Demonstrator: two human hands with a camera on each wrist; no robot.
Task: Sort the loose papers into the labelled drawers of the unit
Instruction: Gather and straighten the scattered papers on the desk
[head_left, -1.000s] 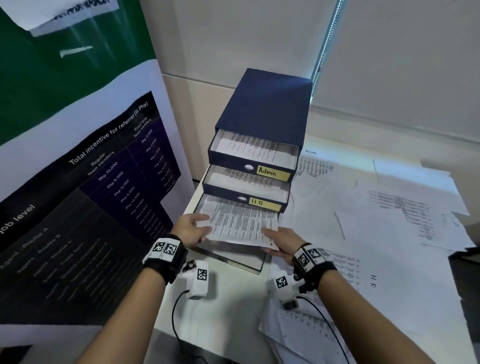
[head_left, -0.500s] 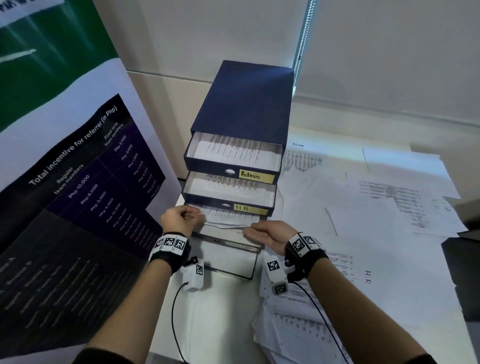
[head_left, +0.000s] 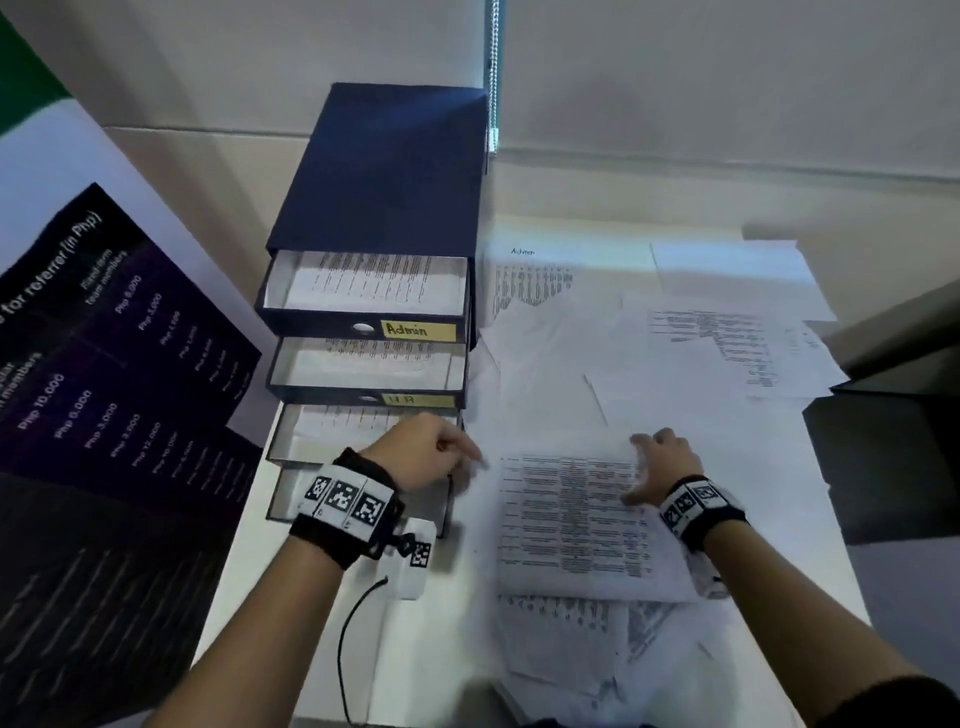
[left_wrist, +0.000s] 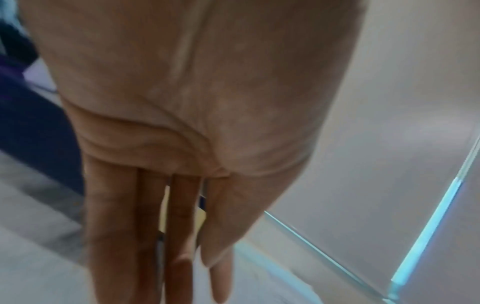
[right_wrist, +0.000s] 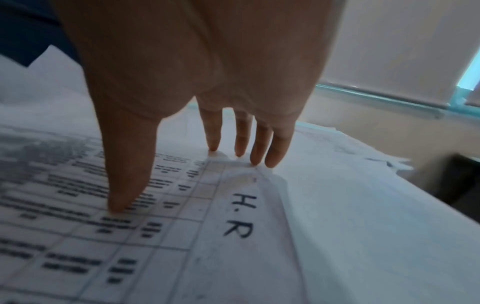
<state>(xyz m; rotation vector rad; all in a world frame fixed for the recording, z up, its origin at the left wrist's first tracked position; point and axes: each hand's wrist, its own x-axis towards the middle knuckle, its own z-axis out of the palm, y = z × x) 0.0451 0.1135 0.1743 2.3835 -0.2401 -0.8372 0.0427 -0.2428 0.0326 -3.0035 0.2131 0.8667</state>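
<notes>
The blue drawer unit (head_left: 384, 171) stands at the back left of the table with its drawers pulled out. Its top drawer carries a yellow "Admin" label (head_left: 418, 330), the second an "H.R" label (head_left: 415, 400). The third drawer (head_left: 322, 431) holds a printed sheet. My left hand (head_left: 457, 454) hovers in front of that drawer, fingers (left_wrist: 179, 236) straight and holding nothing. My right hand (head_left: 644, 467) rests with straight fingertips (right_wrist: 213, 147) and thumb on a printed sheet (head_left: 571, 519) hand-marked "H.R" (right_wrist: 241, 216).
A large dark poster (head_left: 104, 389) leans along the left side. Loose sheets (head_left: 727, 338) cover the table's right half, one marked "Admin" (head_left: 530, 280). More papers (head_left: 597, 649) are stacked near the front edge. A dark surface (head_left: 893, 457) borders the table on the right.
Both hands have let go of the sheet, which now lies in the third drawer. The right hand has moved right onto the H.R sheet; the left hand has drawn back from the drawer.
</notes>
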